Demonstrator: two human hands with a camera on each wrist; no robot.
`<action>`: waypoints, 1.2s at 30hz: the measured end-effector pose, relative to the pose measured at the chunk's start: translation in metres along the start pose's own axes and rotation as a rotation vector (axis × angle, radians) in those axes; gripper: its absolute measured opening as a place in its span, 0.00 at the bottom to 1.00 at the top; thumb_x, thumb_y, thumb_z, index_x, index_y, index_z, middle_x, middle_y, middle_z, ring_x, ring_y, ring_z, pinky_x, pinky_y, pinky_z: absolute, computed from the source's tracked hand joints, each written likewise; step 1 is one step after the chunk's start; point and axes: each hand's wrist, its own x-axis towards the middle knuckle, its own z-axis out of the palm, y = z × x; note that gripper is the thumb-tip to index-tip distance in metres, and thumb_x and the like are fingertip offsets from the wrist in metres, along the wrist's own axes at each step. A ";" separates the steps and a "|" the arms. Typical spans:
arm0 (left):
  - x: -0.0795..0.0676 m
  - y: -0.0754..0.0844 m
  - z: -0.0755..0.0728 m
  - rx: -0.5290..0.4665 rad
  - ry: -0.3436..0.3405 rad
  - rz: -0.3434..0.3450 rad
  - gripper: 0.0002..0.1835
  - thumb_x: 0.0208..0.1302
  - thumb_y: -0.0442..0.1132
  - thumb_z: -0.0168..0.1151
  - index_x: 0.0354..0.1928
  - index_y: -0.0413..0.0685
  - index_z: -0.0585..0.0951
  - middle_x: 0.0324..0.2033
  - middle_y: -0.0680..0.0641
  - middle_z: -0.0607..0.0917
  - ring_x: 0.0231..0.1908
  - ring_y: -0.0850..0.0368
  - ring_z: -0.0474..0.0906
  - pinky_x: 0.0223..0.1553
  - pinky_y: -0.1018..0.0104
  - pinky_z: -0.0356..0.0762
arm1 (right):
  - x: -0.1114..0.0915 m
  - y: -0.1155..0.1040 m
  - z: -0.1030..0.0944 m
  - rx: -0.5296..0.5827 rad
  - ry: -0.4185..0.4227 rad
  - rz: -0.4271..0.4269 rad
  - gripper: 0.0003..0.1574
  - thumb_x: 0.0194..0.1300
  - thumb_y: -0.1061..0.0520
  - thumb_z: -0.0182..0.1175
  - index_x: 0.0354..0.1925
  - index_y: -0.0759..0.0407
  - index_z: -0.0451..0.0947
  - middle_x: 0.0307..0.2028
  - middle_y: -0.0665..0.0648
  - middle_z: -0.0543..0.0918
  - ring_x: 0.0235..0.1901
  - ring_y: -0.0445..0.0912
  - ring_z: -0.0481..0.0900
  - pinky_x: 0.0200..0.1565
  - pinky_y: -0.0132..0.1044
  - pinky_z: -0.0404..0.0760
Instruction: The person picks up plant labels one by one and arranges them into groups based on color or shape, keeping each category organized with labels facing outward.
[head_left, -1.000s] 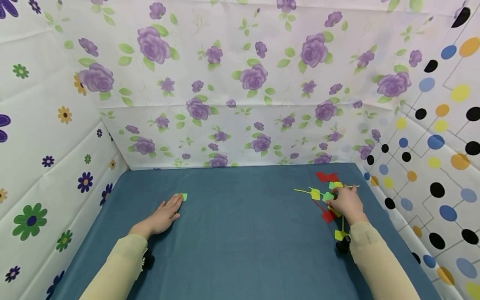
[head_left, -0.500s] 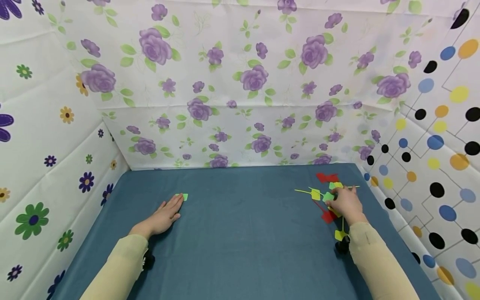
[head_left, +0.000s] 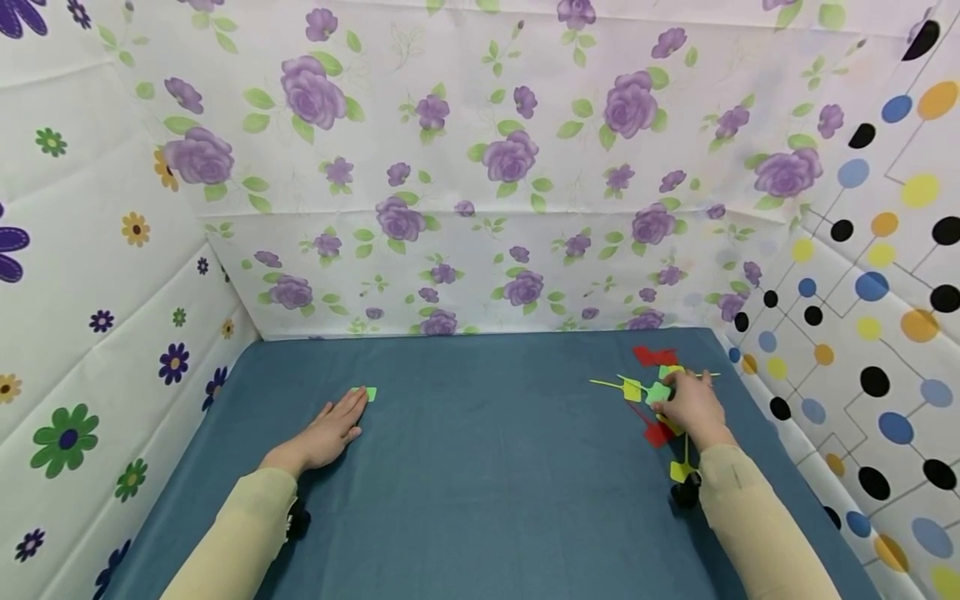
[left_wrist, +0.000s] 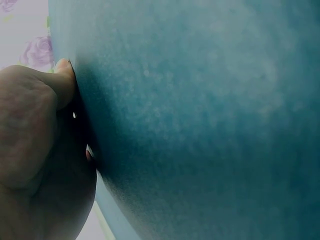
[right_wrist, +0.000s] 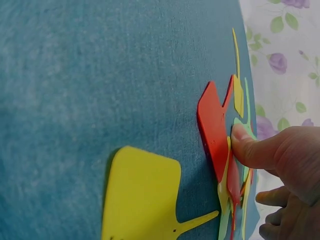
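Observation:
My left hand (head_left: 327, 435) lies flat on the blue cloth at the left with its fingers straight. Their tips cover part of a small light-green tag (head_left: 371, 393). In the left wrist view the left thumb (left_wrist: 64, 75) rests along the cloth. At the right, my right hand (head_left: 693, 407) pinches a green plastic tag (head_left: 657, 393) between thumb and fingers, over a loose pile of thin-stemmed tags. In the right wrist view the thumb presses at the green tag's edge, close to a red tag (right_wrist: 212, 132). The other fingers hide part of the pile.
Around the right hand lie a yellow tag (head_left: 632, 389) and a red tag (head_left: 655, 355) farther back. Another yellow tag (right_wrist: 142, 187) lies nearer the wrist. Patterned cloth walls (head_left: 480, 208) enclose the blue table cloth (head_left: 480, 467) at the back and both sides.
The green tag under my right fingers has shifted slightly and shows a bit more of its face. The left hand has kept its place.

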 end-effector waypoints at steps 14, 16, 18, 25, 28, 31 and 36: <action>-0.001 0.001 0.000 -0.027 0.007 0.017 0.39 0.87 0.49 0.48 0.86 0.37 0.47 0.86 0.37 0.41 0.84 0.37 0.32 0.78 0.28 0.29 | 0.001 0.011 -0.002 0.014 -0.022 -0.144 0.34 0.72 0.48 0.72 0.58 0.76 0.80 0.75 0.88 0.55 0.75 0.86 0.37 0.66 0.81 0.63; -0.002 0.003 -0.001 -0.015 0.005 0.007 0.39 0.87 0.48 0.49 0.86 0.36 0.47 0.85 0.36 0.42 0.84 0.36 0.32 0.78 0.29 0.30 | 0.001 0.014 -0.001 0.027 -0.008 -0.149 0.28 0.72 0.46 0.72 0.49 0.72 0.82 0.75 0.87 0.55 0.75 0.85 0.37 0.66 0.81 0.62; -0.002 0.003 -0.001 -0.004 0.003 0.001 0.39 0.87 0.47 0.49 0.86 0.36 0.47 0.85 0.36 0.42 0.84 0.36 0.33 0.78 0.29 0.31 | 0.001 0.015 -0.001 0.055 0.012 -0.151 0.24 0.72 0.45 0.72 0.41 0.67 0.83 0.75 0.86 0.56 0.76 0.85 0.37 0.67 0.82 0.59; 0.002 -0.006 0.002 0.010 0.009 0.000 0.39 0.88 0.50 0.47 0.86 0.38 0.47 0.86 0.38 0.41 0.84 0.38 0.33 0.79 0.30 0.32 | -0.005 0.010 0.000 0.190 0.128 -0.160 0.27 0.75 0.39 0.68 0.44 0.62 0.85 0.76 0.82 0.61 0.78 0.80 0.41 0.63 0.78 0.71; 0.002 -0.002 0.001 0.031 0.009 -0.014 0.38 0.88 0.46 0.48 0.86 0.37 0.47 0.86 0.37 0.42 0.84 0.37 0.34 0.79 0.29 0.33 | -0.008 0.004 0.001 0.252 0.179 -0.140 0.28 0.78 0.38 0.65 0.50 0.63 0.85 0.76 0.78 0.64 0.79 0.77 0.46 0.49 0.66 0.85; 0.001 0.005 -0.001 0.056 0.006 -0.030 0.37 0.88 0.43 0.48 0.86 0.36 0.48 0.85 0.36 0.43 0.84 0.35 0.35 0.79 0.29 0.35 | -0.010 -0.002 0.004 0.320 0.204 -0.114 0.30 0.81 0.38 0.61 0.59 0.63 0.84 0.74 0.75 0.69 0.77 0.73 0.59 0.36 0.50 0.84; -0.002 0.009 -0.002 0.031 0.006 -0.012 0.37 0.88 0.45 0.48 0.86 0.36 0.48 0.85 0.35 0.43 0.84 0.35 0.35 0.79 0.29 0.34 | -0.013 -0.016 0.010 0.443 0.174 -0.089 0.34 0.83 0.37 0.56 0.67 0.61 0.80 0.75 0.69 0.71 0.43 0.65 0.82 0.32 0.42 0.79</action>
